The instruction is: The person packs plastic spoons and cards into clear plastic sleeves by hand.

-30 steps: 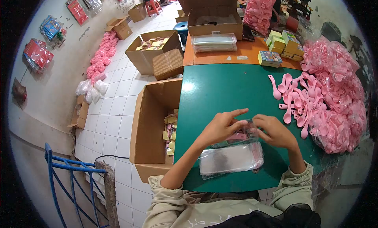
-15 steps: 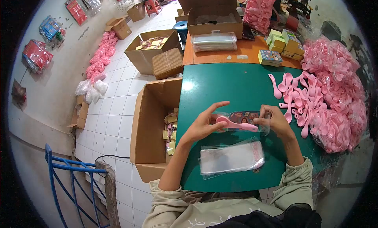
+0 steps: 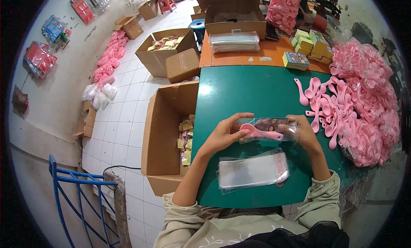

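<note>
Above the green table [image 3: 239, 89], a clear plastic bag [image 3: 292, 130] holds a pink spoon [image 3: 263, 133] and a dark printed card [image 3: 274, 123]. My left hand [image 3: 224, 136] grips the bag's left end, thumb on the spoon's bowl. The other end is pinched by my right hand [image 3: 303, 131]; some of its fingers are hidden behind the plastic. A stack of flat clear bags [image 3: 252, 171] lies nearer to me. Loose pink spoons [image 3: 325, 104] are heaped at the right, beside large plastic bags of spoons [image 3: 368, 106].
An open cardboard box [image 3: 165, 132] with packed items stands left of the table. On the orange surface [image 3: 235, 59] are card stacks [image 3: 296, 60], more clear bags [image 3: 234, 41] and an open box [image 3: 235, 27]. A blue metal railing [image 3: 81, 179] stands lower left.
Since a second ago, the spoon and card have come into clear view in the plastic bag, and my hands have moved apart to its two ends. Lately the right hand has closed round its end.
</note>
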Demonstrator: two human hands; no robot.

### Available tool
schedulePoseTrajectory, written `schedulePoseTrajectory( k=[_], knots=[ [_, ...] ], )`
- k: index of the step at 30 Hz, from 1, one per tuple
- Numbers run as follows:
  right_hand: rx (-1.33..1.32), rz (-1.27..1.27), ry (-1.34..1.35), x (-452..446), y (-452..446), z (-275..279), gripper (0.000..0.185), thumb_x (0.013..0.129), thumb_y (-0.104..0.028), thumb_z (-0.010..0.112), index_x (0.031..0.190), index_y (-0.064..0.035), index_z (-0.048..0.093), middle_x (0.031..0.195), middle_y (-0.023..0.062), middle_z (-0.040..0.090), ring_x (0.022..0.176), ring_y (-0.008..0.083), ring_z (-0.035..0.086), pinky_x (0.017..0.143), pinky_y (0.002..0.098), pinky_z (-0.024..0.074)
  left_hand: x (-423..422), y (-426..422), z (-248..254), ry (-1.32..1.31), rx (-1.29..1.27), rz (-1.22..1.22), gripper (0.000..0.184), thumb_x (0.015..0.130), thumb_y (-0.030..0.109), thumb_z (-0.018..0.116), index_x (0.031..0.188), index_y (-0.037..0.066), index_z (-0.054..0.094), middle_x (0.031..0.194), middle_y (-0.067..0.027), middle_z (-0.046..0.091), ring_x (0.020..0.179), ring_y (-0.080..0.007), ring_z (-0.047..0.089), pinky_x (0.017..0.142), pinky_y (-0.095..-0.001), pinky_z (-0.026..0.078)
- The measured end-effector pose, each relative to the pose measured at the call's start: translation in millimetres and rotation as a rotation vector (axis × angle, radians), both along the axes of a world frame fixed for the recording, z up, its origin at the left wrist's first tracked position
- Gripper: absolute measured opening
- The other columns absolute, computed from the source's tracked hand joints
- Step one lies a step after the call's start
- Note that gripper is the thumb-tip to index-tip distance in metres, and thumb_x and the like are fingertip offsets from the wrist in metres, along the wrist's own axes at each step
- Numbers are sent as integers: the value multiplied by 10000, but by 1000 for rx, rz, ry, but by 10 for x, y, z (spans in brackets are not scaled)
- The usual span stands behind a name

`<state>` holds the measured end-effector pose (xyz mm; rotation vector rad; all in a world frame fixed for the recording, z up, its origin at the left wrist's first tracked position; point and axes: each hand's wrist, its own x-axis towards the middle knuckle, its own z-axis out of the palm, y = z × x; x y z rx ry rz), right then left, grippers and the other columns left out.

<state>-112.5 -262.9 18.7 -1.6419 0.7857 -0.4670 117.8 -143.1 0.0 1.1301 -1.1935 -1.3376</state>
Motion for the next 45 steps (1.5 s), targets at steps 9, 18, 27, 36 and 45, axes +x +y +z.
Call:
schedulePoseTrajectory(
  k=[9,18,27,36,45],
  knots=[
    [-3,98,-14,-15,16,44,177,776,-171,684,769,-20,593,664,-3,562,614,60,494,545,202,393,-9,-21,-113,-30,22,52,365,863,145,610,1182,-5,514,946,-47,614,837,-89,568,738,-231,480],
    [-9,51,-42,-24,-15,-70,169,773,-151,686,756,-10,596,656,1,574,616,60,506,558,210,401,-62,-43,-150,-28,10,61,266,857,167,613,1046,-18,585,887,-42,628,802,-86,581,698,-225,478],
    [21,75,-4,-42,-40,2,102,775,-91,682,770,-13,617,687,14,589,634,65,525,543,216,405,-58,-40,-90,-106,11,81,418,862,176,615,1210,-1,466,1019,-100,607,916,-141,589,799,-285,489],
    [-706,139,6,151,273,143,315,709,-81,689,1014,-47,619,1060,115,586,936,265,569,803,344,457,-323,2,-147,271,249,-8,659,963,180,404,1413,134,-76,1052,-217,585,950,-260,621,762,-345,539],
    [-768,258,179,215,339,-128,219,711,-112,674,883,-44,556,912,118,503,916,295,497,794,387,420,-289,0,-194,97,261,-51,601,958,95,392,1428,148,20,1052,-203,589,966,-239,611,834,-354,514]
  ],
)
